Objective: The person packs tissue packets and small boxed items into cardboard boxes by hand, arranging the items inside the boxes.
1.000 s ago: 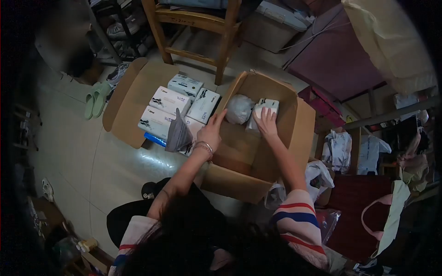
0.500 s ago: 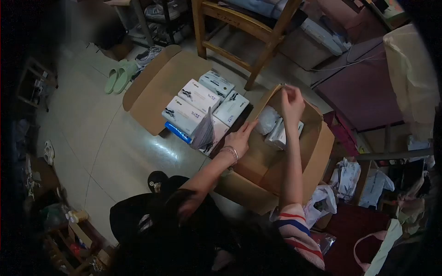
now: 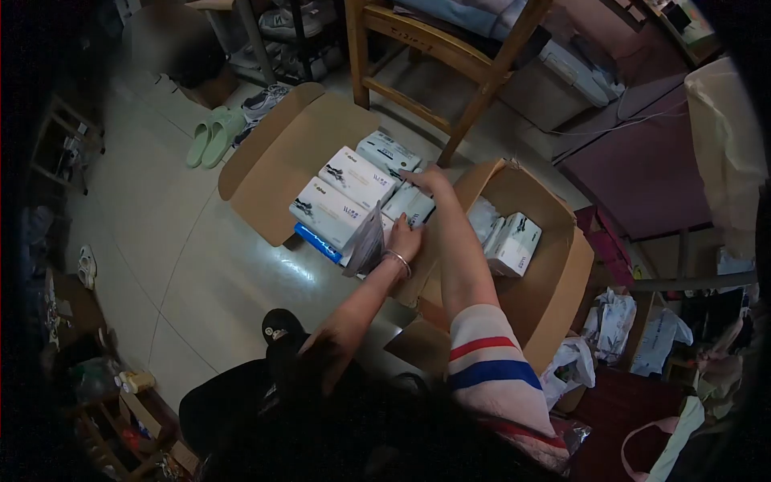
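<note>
Both my hands are at a white tissue pack (image 3: 412, 206) on the right side of a group of similar packs. My right hand (image 3: 431, 181) grips its far end, and my left hand (image 3: 405, 238), with a bracelet at the wrist, holds its near end. Beside it lie more white tissue packs (image 3: 328, 210) with dark ink-style prints. A grey plastic bag (image 3: 368, 245) stands up close to my left hand, and a blue pack (image 3: 318, 243) lies along the near edge. To the right, an open cardboard box (image 3: 554, 299) contains tissue packs (image 3: 514, 244) and a whitish plastic bundle (image 3: 483, 218).
A flattened cardboard flap (image 3: 277, 173) extends behind the packs. Beyond stands a wooden chair (image 3: 418, 108). Green slippers (image 3: 215, 138) and sneakers are on the tiled floor at the upper left. White plastic bags (image 3: 569, 365) crowd the box's right side.
My right hand has left the open box and moved left to the tissue pack. My left hand has let go of the box edge and shifted down-left onto the pack's near end.
</note>
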`<state>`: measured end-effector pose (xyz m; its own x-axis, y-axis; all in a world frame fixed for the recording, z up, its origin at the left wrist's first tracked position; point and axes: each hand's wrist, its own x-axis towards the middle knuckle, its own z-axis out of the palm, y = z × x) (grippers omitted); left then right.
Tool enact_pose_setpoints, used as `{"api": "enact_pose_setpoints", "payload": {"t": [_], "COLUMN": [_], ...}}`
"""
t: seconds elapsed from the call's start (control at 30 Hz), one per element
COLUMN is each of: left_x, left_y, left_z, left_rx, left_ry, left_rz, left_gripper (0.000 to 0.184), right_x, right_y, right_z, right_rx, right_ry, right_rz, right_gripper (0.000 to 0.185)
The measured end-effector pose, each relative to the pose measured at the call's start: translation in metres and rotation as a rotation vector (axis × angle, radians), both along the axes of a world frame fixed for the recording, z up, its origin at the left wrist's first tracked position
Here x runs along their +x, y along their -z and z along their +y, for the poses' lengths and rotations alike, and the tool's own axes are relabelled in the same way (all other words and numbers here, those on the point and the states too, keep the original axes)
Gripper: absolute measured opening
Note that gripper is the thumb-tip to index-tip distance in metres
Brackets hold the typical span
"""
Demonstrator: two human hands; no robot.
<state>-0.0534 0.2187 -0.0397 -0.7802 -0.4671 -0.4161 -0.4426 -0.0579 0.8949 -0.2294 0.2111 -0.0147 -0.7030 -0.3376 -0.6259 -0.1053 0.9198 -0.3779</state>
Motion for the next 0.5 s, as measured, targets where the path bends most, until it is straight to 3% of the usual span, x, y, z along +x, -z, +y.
{"api": "enact_pose_setpoints", "payload": {"t": [0.03,0.1,0.27,0.33,0.37,0.47,0.5], "left_x": [-0.007,-0.011,-0.02,-0.026,-0.029,-0.026,-0.012], "left_y": [0.006,0.001,0.003,0.031,0.041,0.017,-0.042], "left_z": [-0.002,-0.003,0.009,0.006,0.006,0.006,0.006], "left_rx": [0.136,0.054,-0.144,0.165,0.166,0.1,0.332], "left_ry": [-0.09,-0.167,-0.367,-0.406,-0.404,-0.478,-0.442], "left_rz": [-0.067,-0.099,-0.158,0.061,0.065,0.132,0.09], "left_gripper": [0.062,0.067,0.078,0.08,0.08,0.074,0.072], "right_x": [0.002,0.019,0.016,0.022,0.02,0.01,0.01], "right_y": [0.004,0.009,-0.005,-0.009,-0.012,-0.004,-0.002], "right_z": [-0.003,-0.001,0.002,-0.001,0.001,0.003,0.002], "right_rx": [-0.016,0.048,-0.037,0.066,0.066,-0.077,-0.007], "right_ry": [-0.007,-0.109,-0.008,0.002,0.004,0.099,0.054], "right_rz": [-0.004,0.247,0.099,0.208,0.213,0.115,0.096], "right_gripper": [0.108,0.104,0.094,0.102,0.102,0.103,0.105]}}
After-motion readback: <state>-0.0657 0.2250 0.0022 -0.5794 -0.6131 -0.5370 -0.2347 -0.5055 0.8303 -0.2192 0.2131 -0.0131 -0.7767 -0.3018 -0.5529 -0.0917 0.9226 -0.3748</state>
